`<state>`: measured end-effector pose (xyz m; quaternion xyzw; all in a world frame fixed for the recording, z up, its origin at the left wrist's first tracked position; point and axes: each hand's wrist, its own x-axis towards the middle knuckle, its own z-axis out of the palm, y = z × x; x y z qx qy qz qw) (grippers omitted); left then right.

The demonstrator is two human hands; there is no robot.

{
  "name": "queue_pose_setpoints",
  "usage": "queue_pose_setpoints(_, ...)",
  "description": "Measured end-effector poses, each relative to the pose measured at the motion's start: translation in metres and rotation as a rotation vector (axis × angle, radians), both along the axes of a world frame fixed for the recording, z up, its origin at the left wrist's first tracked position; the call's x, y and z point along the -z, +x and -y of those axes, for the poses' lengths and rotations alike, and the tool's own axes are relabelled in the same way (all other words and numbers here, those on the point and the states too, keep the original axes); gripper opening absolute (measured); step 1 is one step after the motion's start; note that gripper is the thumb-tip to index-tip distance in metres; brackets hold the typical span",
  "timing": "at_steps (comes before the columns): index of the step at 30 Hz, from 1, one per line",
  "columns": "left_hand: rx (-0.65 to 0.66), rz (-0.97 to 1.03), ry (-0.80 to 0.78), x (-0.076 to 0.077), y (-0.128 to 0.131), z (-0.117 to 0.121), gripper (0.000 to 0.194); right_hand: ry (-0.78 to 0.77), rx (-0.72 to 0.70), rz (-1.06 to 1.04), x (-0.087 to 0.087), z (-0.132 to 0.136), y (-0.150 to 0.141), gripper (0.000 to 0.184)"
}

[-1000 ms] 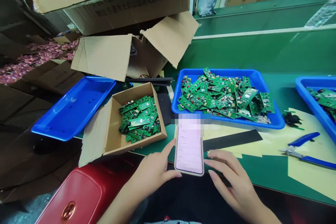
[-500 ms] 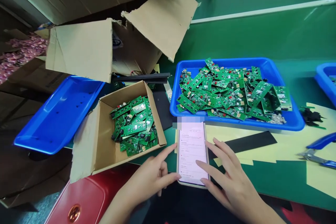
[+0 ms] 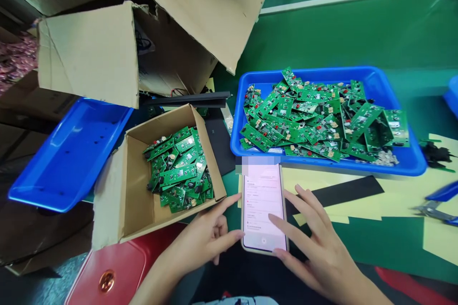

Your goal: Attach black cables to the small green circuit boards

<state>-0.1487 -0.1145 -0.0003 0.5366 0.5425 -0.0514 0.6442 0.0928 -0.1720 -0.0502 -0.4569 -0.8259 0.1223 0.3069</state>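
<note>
A phone [image 3: 264,209] with a lit pinkish screen lies at the near edge of the green table [image 3: 358,43]. My left hand [image 3: 209,236] rests at the phone's left side, with forefinger and thumb stretched out touching its edge and the other fingers curled. My right hand [image 3: 315,243] is spread open, and its forefinger touches the screen near the lower middle. Neither hand holds anything. Left of the phone a small cardboard box [image 3: 139,200] contains several green circuit boards [image 3: 179,169]. Behind the phone a blue tray [image 3: 361,75] is heaped with more green circuit boards [image 3: 315,119].
An empty blue tray [image 3: 67,152] tilts at the left. Large open cardboard boxes [image 3: 107,52] stand behind it. A red case [image 3: 121,267] sits below the table edge. Yellow paper and a black strip [image 3: 343,190] lie right of the phone. Blue-handled cutters [image 3: 438,202] lie at the far right.
The view has tipped down and to the left. My right forefinger has come onto the phone screen from beside it. My left hand stays at the phone's left edge.
</note>
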Motion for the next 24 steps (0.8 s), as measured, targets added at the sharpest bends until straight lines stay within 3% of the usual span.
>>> queue_pose_setpoints(8,-0.008,0.031,0.015,0.000,0.000,0.000,0.069,-0.015,-0.234,0.059,-0.004,0.001,0.009,0.046)
queue_pose_setpoints(17,-0.040,0.028,0.028,0.001,0.001,0.001,0.071,-0.023,-0.244,0.039,-0.004,0.001,0.009,0.051)
queue_pose_setpoints(20,-0.053,0.018,0.035,0.002,0.001,0.002,0.074,0.009,-0.173,0.013,0.000,0.001,0.005,0.049)
queue_pose_setpoints(24,-0.065,0.020,0.043,0.002,0.004,0.002,0.077,0.034,0.128,0.005,0.011,-0.001,-0.004,0.048)
